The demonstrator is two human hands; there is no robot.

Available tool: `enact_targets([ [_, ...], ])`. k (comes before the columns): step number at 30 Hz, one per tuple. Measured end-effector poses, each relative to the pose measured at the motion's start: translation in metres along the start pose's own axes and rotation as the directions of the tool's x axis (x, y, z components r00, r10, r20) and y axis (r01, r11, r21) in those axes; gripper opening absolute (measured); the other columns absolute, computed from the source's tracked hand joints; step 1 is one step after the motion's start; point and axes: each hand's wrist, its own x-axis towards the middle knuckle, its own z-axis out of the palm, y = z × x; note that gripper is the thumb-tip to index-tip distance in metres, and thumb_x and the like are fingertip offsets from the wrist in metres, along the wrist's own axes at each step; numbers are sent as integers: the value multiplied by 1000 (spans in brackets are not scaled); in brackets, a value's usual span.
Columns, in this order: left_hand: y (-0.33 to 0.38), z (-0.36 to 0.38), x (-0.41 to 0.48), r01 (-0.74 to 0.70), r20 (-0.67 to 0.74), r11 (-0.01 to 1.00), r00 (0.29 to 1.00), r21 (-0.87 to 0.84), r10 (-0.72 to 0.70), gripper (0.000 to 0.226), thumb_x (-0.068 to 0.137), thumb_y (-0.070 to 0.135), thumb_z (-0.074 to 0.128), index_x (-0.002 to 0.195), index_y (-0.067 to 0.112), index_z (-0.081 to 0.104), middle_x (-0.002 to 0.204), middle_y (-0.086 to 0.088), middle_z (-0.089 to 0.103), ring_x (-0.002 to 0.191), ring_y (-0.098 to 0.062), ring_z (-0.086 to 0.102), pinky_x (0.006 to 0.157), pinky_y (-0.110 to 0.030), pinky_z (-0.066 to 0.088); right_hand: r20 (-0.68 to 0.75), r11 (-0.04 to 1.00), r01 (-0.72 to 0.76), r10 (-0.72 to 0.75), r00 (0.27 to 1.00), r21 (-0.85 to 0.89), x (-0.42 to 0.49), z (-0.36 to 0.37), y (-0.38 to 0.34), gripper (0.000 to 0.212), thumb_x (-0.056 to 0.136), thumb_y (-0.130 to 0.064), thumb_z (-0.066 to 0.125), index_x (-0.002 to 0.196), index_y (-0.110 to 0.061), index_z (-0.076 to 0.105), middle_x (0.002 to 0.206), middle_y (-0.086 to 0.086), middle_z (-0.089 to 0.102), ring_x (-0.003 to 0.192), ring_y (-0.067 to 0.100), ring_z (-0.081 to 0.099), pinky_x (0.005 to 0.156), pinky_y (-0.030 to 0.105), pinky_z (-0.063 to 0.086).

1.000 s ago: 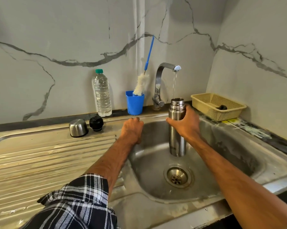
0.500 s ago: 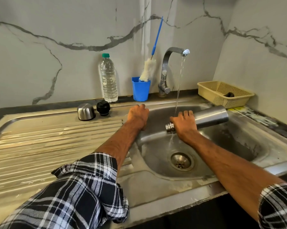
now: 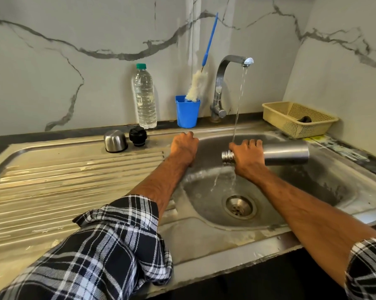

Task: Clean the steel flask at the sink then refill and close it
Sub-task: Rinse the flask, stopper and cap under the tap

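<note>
My right hand (image 3: 247,158) grips the steel flask (image 3: 286,152) near its neck and holds it on its side over the sink basin (image 3: 325,182), mouth to the left. Water pours out of the mouth toward the drain (image 3: 239,207). The tap (image 3: 226,83) is running, and its stream falls onto my right hand. My left hand (image 3: 183,148) rests with curled fingers on the basin's left rim and holds nothing. The flask's steel cup lid (image 3: 115,141) and black stopper (image 3: 137,136) stand on the drainboard at the back.
A clear water bottle (image 3: 144,97) with a green cap stands against the wall. Beside it a blue cup (image 3: 187,112) holds a blue-handled bottle brush (image 3: 199,83). A yellow basket (image 3: 299,120) with a dark object sits at the back right. The ribbed drainboard (image 3: 63,187) spreads to the left.
The flask went from upright under the tap to lying on its side, and water now pours out of it. My left hand has stayed on the rim.
</note>
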Motion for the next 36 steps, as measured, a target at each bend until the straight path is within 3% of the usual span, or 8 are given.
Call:
enact_targets([
  [6,-2,7,4,3,0,1000,1000,-22,-3,59,82,32,83,131,12,58,129,-8,52,114,-24,56,94,-36,54,-56,692,-118,224,973,712,7,-28,20,83,71,-27,83,138,-21,34,118,11,61,104,34,61,90,46,53],
  [12,-5,5,8,-8,-10,998,1000,-63,7,64,79,32,86,134,12,57,131,-8,52,118,-26,56,97,-37,53,122,555,-190,158,980,809,8,-17,14,75,72,-23,87,133,-14,45,116,7,64,89,19,60,69,28,50],
  [16,-3,4,9,-21,-18,998,1000,-52,20,64,79,33,86,133,12,58,131,-8,53,117,-26,58,95,-37,53,-70,409,-77,332,941,909,15,-33,25,74,74,-31,85,132,-11,43,111,5,63,94,22,63,83,41,56],
  [21,-2,5,8,-26,-17,999,1000,-46,25,66,77,31,87,133,11,58,131,-8,53,117,-26,58,95,-38,53,57,510,-148,189,980,847,7,-20,23,73,71,-27,88,131,-13,48,112,5,65,80,10,60,61,22,48],
  [24,-5,5,9,-23,-19,998,1000,-59,22,69,77,34,87,135,12,57,132,-7,53,119,-26,57,96,-38,53,-52,456,-86,281,958,886,10,-29,21,70,72,-31,86,127,-14,46,110,4,64,90,18,62,78,34,53],
  [28,-4,3,10,-29,-14,998,1000,-60,28,70,76,34,88,135,11,57,131,-7,53,119,-26,57,97,-38,52,33,454,-134,222,974,881,8,-28,15,69,72,-26,88,127,-14,48,111,2,63,85,13,57,62,21,42],
  [31,-4,3,11,-31,-13,997,999,-70,30,69,77,35,87,135,12,57,131,-8,53,119,-26,56,99,-38,52,-91,440,-47,286,954,897,11,-34,12,69,75,-28,85,129,-14,45,108,0,60,86,14,58,68,22,43],
  [36,-3,1,10,-34,-14,998,999,-57,33,65,78,31,86,133,11,59,129,-7,54,118,-25,58,98,-38,53,10,464,-123,237,971,877,9,-26,13,67,73,-25,87,125,-15,46,106,0,63,82,13,60,74,30,54],
])
